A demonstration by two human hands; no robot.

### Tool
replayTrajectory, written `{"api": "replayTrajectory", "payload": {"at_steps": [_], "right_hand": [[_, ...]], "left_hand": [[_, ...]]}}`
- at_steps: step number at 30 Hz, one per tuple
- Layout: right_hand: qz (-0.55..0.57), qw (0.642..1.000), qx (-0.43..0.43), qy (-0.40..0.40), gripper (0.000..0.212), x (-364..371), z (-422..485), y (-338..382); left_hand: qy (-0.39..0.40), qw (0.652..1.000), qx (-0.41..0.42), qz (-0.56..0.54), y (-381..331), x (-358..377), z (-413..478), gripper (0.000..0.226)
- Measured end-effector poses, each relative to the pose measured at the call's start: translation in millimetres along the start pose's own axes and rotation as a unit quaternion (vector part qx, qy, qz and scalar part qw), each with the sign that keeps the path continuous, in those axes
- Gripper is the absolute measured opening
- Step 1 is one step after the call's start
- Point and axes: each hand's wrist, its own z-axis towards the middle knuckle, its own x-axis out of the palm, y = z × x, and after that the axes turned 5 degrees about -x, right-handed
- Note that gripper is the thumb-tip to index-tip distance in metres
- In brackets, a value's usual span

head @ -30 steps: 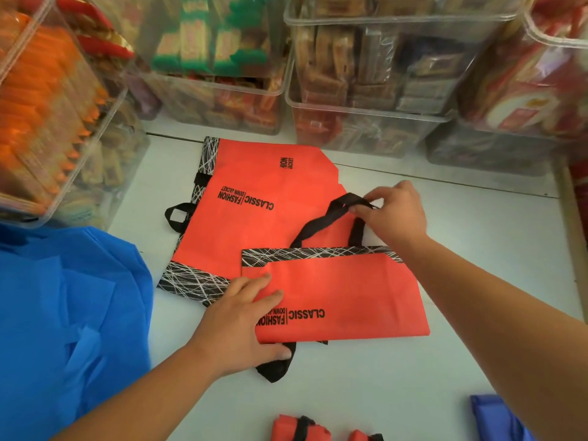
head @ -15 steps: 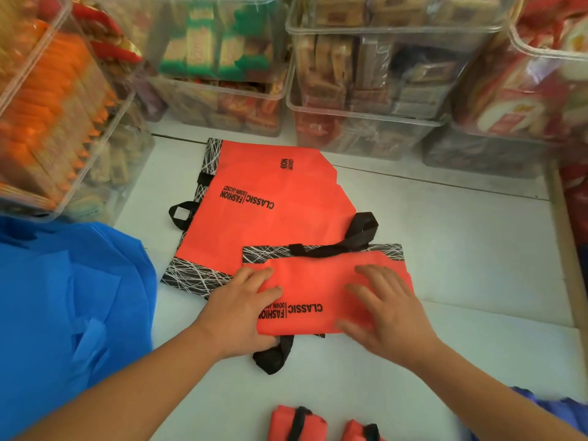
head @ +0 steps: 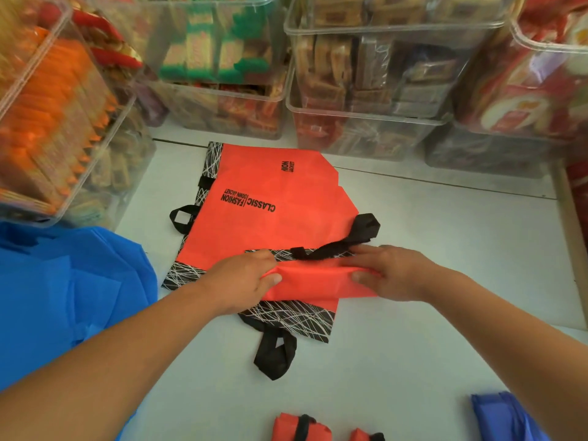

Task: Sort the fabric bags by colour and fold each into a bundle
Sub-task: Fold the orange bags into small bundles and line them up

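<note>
Your left hand [head: 245, 281] pinches the left end of the orange bag [head: 315, 283], thumb on the near side of the raised fold and fingers curled over the far side. Your right hand [head: 394, 272] grips the right end the same way. The bag lies directly between the two hands and touches both. Its long axis runs left to right across the worktop [head: 445, 233], so neither hand is nearer than the other.

The fold you hold stands up as a ridge. The patterned band [head: 292, 316] and the near handle [head: 273, 354] trail toward you, while the far handle [head: 359, 233] lies just beyond your right fingers. I judge the next move to be a fold or roll across that long axis, with both hands travelling together.

Under the bag's far edge sits a flat stack of orange bags [head: 270, 218]. Blue bags [head: 63, 297] are heaped well apart on your left. Two orange bundles [head: 299, 428] lie close to your body.
</note>
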Motion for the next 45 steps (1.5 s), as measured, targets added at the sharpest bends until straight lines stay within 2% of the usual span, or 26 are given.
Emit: {"api": "replayTrajectory", "payload": {"at_steps": [3,6,8,12,14,16,17,19,20,21,23,26,32,35,37,40,42,45], "right_hand": [[0.012,0.999,0.029,-0.041,0.044,5.6,15.8,-1.1],[0.025,0.959,0.067,-0.274,0.042,23.4,24.3,-9.5],[-0.012,0.926,0.076,-0.37,0.046,36.2,29.8,-22.7],[-0.027,0.912,0.066,-0.403,0.037,56.0,39.3,-40.3],[-0.005,0.906,0.079,-0.415,0.036,57.3,44.9,-44.3],[0.053,0.9,0.104,-0.419,0.043,56.1,48.6,-44.3],[0.071,0.897,0.11,-0.423,0.046,55.8,49.3,-44.5],[0.054,0.896,0.096,-0.431,0.042,58.5,49.3,-45.5],[0.035,0.899,0.09,-0.428,0.039,60.7,49.1,-45.4],[0.024,0.901,0.093,-0.422,0.036,61.5,49.3,-45.2],[0.027,0.905,0.106,-0.412,0.034,60.6,51.1,-45.1],[0.013,0.913,0.109,-0.393,0.036,56.2,46.4,-41.4],[-0.025,0.929,0.155,-0.336,0.078,70.0,39.2,3.8],[0.01,0.941,0.177,-0.289,0.083,68.7,49.3,5.1],[-0.013,0.947,0.189,-0.258,0.087,68.9,55.2,-0.9],[-0.05,0.952,0.198,-0.227,0.091,72.4,60.8,-3.3],[-0.055,0.952,0.2,-0.226,0.091,72.9,61.9,-1.0],[-0.055,0.952,0.198,-0.228,0.092,71.5,61.8,-4.1]], "left_hand": [[-0.021,1.0,-0.003,0.001,0.2,0.2,11.8,0.029],[-0.099,0.993,-0.027,-0.05,6.8,9.0,22.5,0.024],[-0.133,0.987,-0.048,-0.07,9.2,15.9,29.7,0.022],[-0.189,0.977,-0.047,-0.086,12.1,31.6,41.4,0.018],[-0.234,0.969,-0.065,-0.042,12.2,37.0,44.4,0.022],[-0.268,0.96,-0.077,0.032,9.6,38.9,46.6,0.036],[-0.269,0.96,-0.037,0.074,7.8,38.4,48.0,0.043],[-0.247,0.954,0.106,0.13,6.4,39.1,51.2,0.059],[-0.227,0.952,0.16,0.129,7.4,39.7,52.3,0.06],[-0.201,0.956,0.181,0.115,8.2,40.8,52.8,0.057],[-0.148,0.973,0.153,0.092,8.6,43.7,51.0,0.056],[-0.108,0.981,0.104,0.126,7.7,46.5,49.1,0.07],[-0.108,0.982,0.077,0.134,3.5,46.7,53.4,0.077],[-0.116,0.983,0.054,0.131,0.2,48.0,52.9,0.083],[-0.133,0.982,0.032,0.128,-2.2,49.7,54.4,0.091],[-0.115,0.981,0.07,0.136,7.1,47.8,52.0,0.102],[-0.081,0.978,0.127,0.145,20.5,42.9,46.4,0.097],[-0.058,0.979,0.141,0.137,30.4,39.6,42.1,0.089]]}}
